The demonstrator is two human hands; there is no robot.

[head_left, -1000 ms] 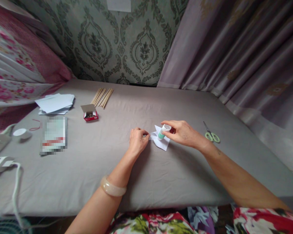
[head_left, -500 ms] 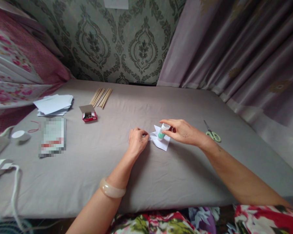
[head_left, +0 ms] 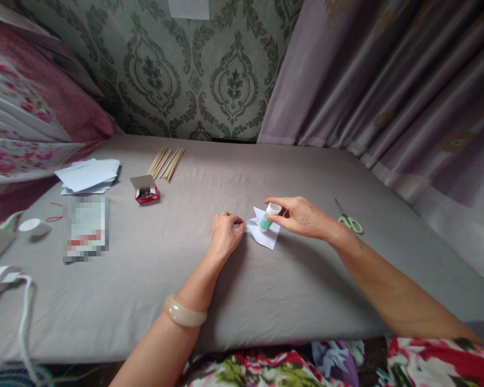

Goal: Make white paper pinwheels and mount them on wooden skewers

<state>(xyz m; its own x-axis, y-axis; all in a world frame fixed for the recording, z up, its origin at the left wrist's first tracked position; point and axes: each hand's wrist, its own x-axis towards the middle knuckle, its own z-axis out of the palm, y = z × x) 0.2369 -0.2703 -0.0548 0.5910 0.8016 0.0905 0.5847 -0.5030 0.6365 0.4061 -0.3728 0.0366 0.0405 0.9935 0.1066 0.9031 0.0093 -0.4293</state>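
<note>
A small folded white paper piece [head_left: 268, 236] lies on the grey cloth-covered surface [head_left: 242, 290] in the middle. My left hand [head_left: 225, 234] pinches its left corner with curled fingers. My right hand [head_left: 302, 216] holds a white and green glue stick [head_left: 268, 217] tilted down, its tip resting on the paper.
Green-handled scissors [head_left: 349, 221] lie right of my right hand. At the back left are wooden sticks [head_left: 167, 161], a small red open box [head_left: 146, 190], a stack of white paper [head_left: 87, 175], a blurred booklet [head_left: 86, 228], a tape roll [head_left: 33, 227] and a power strip with cables [head_left: 0, 252].
The glue stick has tipped and shifted slightly left on the paper. My left hand has kept its pinch on the corner.
</note>
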